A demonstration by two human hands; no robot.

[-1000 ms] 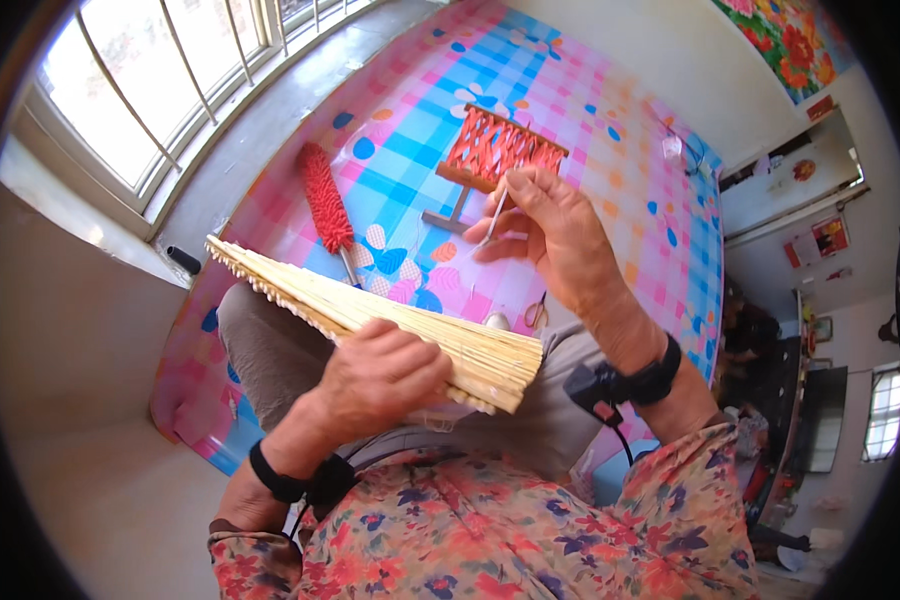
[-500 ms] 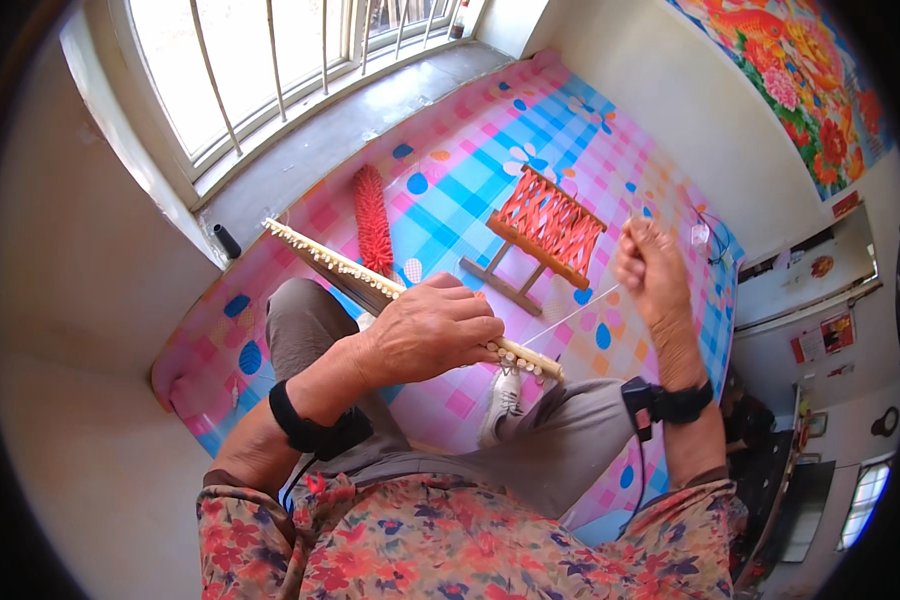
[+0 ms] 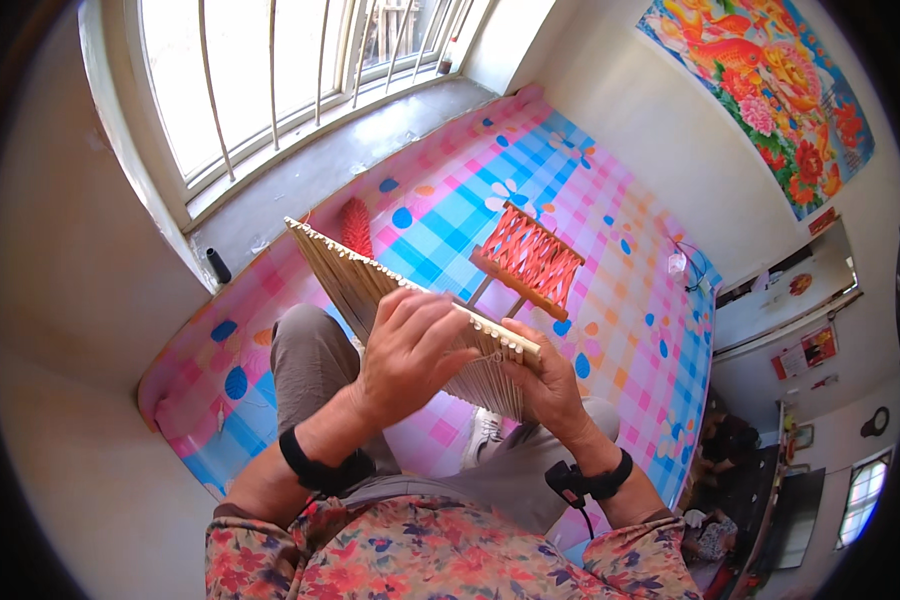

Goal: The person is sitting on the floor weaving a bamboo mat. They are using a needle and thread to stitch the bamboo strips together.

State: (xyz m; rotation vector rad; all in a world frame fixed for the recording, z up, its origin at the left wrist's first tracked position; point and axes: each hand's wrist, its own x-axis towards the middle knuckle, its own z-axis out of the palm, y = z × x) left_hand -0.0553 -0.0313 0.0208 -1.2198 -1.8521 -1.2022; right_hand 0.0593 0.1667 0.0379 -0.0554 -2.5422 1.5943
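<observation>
A stiff mat of pale stalks (image 3: 345, 285), laid side by side, stands tilted over my lap with its row of round cut ends facing up. My right hand (image 3: 553, 388) grips the mat's right end, thumb on the near face and fingers behind. In front of the upper edge is my left hand (image 3: 410, 350), slightly blurred, its bent fingers apart from the thumb and near the stalk ends. A thin pale thread shows faintly by the right end; whether a needle is there I cannot tell.
On the checked bed covering (image 3: 610, 270) stands a wooden folding stool (image 3: 530, 255) with red woven straps. A red bristly roll (image 3: 356, 228) lies behind the mat. A dark cylinder (image 3: 218, 265) sits by the barred window's sill (image 3: 300, 165). Cables (image 3: 692, 268) lie at the right.
My right hand has come down and left from pulling a taut thread and now holds the mat's right end. My left hand has loosened from the edge. The mat has tipped, showing more of its face.
</observation>
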